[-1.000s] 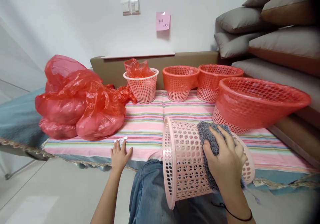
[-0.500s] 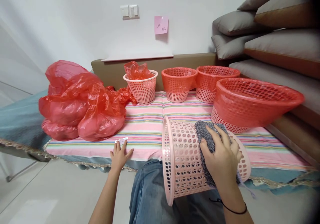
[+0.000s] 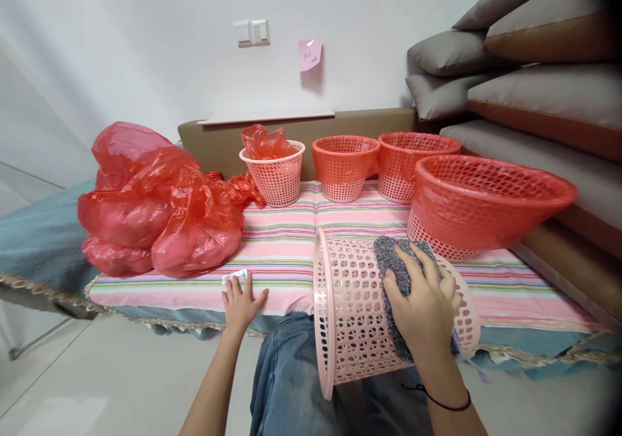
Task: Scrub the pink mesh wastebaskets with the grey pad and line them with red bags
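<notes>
A pink perforated plastic basket [image 3: 357, 293] lies on its side across my lap, its rim facing left. My right hand [image 3: 425, 297] presses a fuzzy grey cleaning cloth [image 3: 393, 264] against the basket's side, fingers curved over the cloth. Part of the cloth and of the basket is hidden under that hand. My left hand [image 3: 243, 303] rests on the striped pink cloth [image 3: 286, 254] with its fingers spread. Its fingertips touch or lie beside a small white printed label [image 3: 236, 276]; which of the two, I cannot tell.
Behind stand a pink basket [image 3: 276, 180] with a red bag inside and baskets [image 3: 345, 164] lined with red bags. The nearest lined basket [image 3: 486, 209] is at right, before stacked cushions [image 3: 544, 96]. Bulky red plastic bags [image 3: 160, 209] sit at left.
My left hand has slid slightly right and its fingers have spread more. My right hand stays on the grey cloth against the basket. The view has shifted a little.
</notes>
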Action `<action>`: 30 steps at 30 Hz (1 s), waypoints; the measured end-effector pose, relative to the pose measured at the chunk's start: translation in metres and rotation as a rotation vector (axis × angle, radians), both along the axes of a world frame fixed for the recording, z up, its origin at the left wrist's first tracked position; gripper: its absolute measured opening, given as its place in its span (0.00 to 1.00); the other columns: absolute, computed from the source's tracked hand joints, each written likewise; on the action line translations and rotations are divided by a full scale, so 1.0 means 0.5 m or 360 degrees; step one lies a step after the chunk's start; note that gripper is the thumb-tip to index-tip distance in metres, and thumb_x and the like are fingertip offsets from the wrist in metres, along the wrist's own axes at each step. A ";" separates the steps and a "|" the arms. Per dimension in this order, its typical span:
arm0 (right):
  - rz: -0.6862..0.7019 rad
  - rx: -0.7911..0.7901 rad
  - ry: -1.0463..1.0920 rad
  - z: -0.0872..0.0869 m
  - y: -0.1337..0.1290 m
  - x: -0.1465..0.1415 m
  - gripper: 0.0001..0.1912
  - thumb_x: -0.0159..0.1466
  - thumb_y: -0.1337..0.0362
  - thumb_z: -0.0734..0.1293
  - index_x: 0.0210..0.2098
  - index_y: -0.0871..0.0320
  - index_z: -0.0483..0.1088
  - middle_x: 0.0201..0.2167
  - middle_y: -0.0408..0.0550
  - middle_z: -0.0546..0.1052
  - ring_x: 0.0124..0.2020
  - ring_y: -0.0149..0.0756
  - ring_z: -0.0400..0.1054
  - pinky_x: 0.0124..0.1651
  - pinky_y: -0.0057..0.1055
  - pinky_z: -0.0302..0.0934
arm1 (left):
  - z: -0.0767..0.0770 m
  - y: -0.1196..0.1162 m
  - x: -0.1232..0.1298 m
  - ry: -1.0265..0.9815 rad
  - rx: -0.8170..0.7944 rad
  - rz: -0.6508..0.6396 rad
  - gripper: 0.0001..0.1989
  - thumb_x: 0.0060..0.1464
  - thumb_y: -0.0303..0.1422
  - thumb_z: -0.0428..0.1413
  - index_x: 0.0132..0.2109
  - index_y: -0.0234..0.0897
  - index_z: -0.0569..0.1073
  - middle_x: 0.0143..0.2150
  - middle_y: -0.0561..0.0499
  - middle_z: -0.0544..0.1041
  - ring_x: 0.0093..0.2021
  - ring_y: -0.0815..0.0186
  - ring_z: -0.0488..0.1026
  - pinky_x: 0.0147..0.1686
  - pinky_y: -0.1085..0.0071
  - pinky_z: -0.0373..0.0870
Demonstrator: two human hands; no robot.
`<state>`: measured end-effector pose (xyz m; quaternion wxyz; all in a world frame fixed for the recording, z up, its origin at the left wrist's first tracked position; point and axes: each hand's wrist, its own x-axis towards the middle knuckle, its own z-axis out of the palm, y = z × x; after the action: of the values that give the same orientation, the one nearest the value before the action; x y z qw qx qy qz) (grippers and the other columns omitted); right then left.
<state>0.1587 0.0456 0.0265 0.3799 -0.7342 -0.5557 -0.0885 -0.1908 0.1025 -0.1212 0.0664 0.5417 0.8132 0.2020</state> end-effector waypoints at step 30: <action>0.0424 0.0182 -0.0028 0.039 -0.045 -0.130 0.21 0.66 0.58 0.62 0.58 0.48 0.71 0.64 0.44 0.69 0.59 0.55 0.59 0.58 0.53 0.54 | 0.287 -0.201 0.417 -0.1686 0.0696 -0.0313 0.30 0.65 0.51 0.45 0.65 0.39 0.66 0.61 0.42 0.74 0.61 0.55 0.70 0.58 0.62 0.69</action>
<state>0.0937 0.0230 0.0460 0.4248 -0.6302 -0.6456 -0.0752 0.0179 0.0018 0.0222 0.3693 0.4408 0.5545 0.6015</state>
